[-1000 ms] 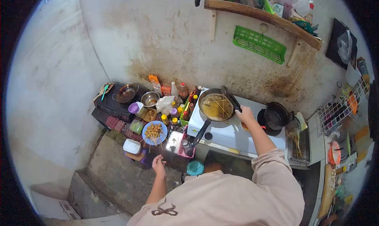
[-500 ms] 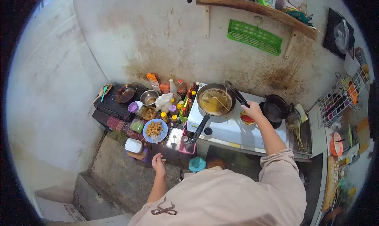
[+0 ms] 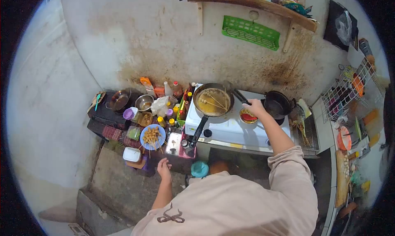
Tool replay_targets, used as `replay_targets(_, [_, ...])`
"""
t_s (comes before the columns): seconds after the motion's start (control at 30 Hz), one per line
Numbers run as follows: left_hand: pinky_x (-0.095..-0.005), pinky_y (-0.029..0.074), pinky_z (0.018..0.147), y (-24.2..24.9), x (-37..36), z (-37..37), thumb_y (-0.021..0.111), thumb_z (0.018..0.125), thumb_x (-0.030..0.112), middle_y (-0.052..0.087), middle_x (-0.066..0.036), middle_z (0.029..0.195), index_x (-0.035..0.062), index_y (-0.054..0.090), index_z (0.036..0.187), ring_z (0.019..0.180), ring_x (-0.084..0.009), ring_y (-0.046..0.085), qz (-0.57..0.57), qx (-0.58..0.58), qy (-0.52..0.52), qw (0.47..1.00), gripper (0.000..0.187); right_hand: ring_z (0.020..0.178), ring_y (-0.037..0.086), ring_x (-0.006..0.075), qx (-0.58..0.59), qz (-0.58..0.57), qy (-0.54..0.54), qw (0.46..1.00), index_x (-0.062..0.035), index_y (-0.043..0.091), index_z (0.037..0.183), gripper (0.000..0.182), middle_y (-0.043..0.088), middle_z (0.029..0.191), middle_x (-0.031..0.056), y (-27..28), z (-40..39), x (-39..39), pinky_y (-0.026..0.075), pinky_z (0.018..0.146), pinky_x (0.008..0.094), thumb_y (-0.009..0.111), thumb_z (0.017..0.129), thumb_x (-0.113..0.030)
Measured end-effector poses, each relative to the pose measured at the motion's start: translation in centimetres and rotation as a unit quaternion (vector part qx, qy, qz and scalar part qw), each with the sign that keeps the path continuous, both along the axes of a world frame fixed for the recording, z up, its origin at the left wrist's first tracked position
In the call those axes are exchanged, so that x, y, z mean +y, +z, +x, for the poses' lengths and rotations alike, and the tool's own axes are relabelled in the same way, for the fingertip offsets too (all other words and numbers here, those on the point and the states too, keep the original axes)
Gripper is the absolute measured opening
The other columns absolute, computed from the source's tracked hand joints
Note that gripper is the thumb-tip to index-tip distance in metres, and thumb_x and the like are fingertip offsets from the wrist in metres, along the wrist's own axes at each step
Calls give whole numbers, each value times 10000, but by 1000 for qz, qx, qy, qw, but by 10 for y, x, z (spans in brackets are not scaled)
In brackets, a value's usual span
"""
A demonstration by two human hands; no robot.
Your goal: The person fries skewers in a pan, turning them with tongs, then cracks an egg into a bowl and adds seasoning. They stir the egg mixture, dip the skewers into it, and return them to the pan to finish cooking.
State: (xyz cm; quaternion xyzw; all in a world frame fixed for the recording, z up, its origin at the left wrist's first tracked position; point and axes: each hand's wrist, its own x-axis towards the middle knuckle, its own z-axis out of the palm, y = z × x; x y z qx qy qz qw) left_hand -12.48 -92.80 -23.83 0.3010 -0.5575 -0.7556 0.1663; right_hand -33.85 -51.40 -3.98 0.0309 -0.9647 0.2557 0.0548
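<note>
My right hand (image 3: 256, 108) is closed round the black handle of a cooking utensil (image 3: 240, 96), whose blurred head is over the right rim of a frying pan (image 3: 200, 109). Inside that pan, several thin skewers (image 3: 218, 100) lie in yellowish oil, with small pale pieces at the left end. A small bowl with red inside (image 3: 248, 116) sits just below my right hand on the white stove (image 3: 224, 131). My left hand (image 3: 164, 169) hangs low and empty, its fingers loosely bent and apart. Nearest to it is a blue plate (image 3: 143, 138) of skewered food (image 3: 152, 136).
A black wok (image 3: 277, 105) stands on the stove's right side. Left of the stove are bottles (image 3: 177, 89), a steel bowl (image 3: 144, 102), a white container (image 3: 131, 154) and a pink basket (image 3: 190, 150). Overhead runs a wooden shelf (image 3: 251, 4); a turquoise bucket (image 3: 200, 169) is below.
The view has shifted, so the scene sits farther left. The utensil's head has moved at the pan's right rim, and the skewers lie differently in the oil. My left hand stays low and empty.
</note>
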Motion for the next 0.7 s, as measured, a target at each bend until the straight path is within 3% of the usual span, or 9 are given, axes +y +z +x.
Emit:
replay_targets(0.07, [-189, 358, 475, 0, 5, 1, 429, 789, 62, 549, -46, 799, 44, 531, 922, 538, -86, 492, 2, 3, -11, 1000, 169, 486, 559, 202, -75, -11, 3, 997, 13, 601, 792, 324, 541, 540, 157, -3, 4, -12, 433, 486, 318, 590, 697, -296])
replay_targets(0.1, [-188, 358, 477, -1, 6, 0, 429, 790, 64, 548, -46, 799, 44, 531, 924, 542, -86, 492, 4, 7, -16, 1000, 170, 368, 465, 125, -106, -59, -10, 993, 17, 606, 744, 304, 479, 453, 75, -13, 1, -12, 387, 387, 281, 577, 718, -285])
replay_targets(0.2, [-186, 358, 480, 1, 8, 1, 428, 789, 73, 545, -45, 799, 43, 530, 927, 549, -88, 489, 8, 10, -20, 1000, 173, 551, 559, 181, -165, -113, -33, 979, -21, 622, 784, 338, 571, 596, 105, -45, -8, -7, 437, 511, 301, 581, 696, -345])
replay_targets(0.3, [-185, 358, 479, -4, 3, 10, 428, 790, 75, 544, -43, 797, 42, 530, 925, 545, -87, 487, 13, 0, -10, 1000, 172, 434, 487, 140, -271, -262, -29, 926, 0, 602, 697, 280, 531, 549, 66, -29, 11, -5, 381, 391, 267, 560, 739, -274])
replay_targets(0.4, [-183, 359, 473, -2, -1, 16, 426, 792, 73, 544, -40, 797, 42, 531, 921, 541, -87, 487, 19, -12, 11, 1000, 170, 376, 410, 100, -263, -411, -90, 868, -4, 577, 655, 241, 490, 529, 30, 19, 42, -2, 318, 332, 233, 539, 765, -215])
replay_targets(0.47, [-183, 363, 471, -6, -9, 23, 423, 794, 71, 544, -37, 797, 43, 531, 920, 537, -85, 485, 10, 0, 23, 1000, 169, 370, 411, 94, -233, -302, -90, 920, 7, 578, 680, 255, 495, 536, 25, 38, 59, 20, 328, 330, 233, 554, 752, -237])
replay_targets(0.7, [-187, 375, 475, -23, -16, 21, 413, 796, 59, 548, -41, 804, 43, 531, 935, 520, -87, 482, 13, -37, 21, 999, 183, 327, 428, 144, -285, -121, -122, 943, 40, 557, 629, 321, 476, 474, 69, 19, 83, 82, 327, 289, 283, 586, 715, -268])
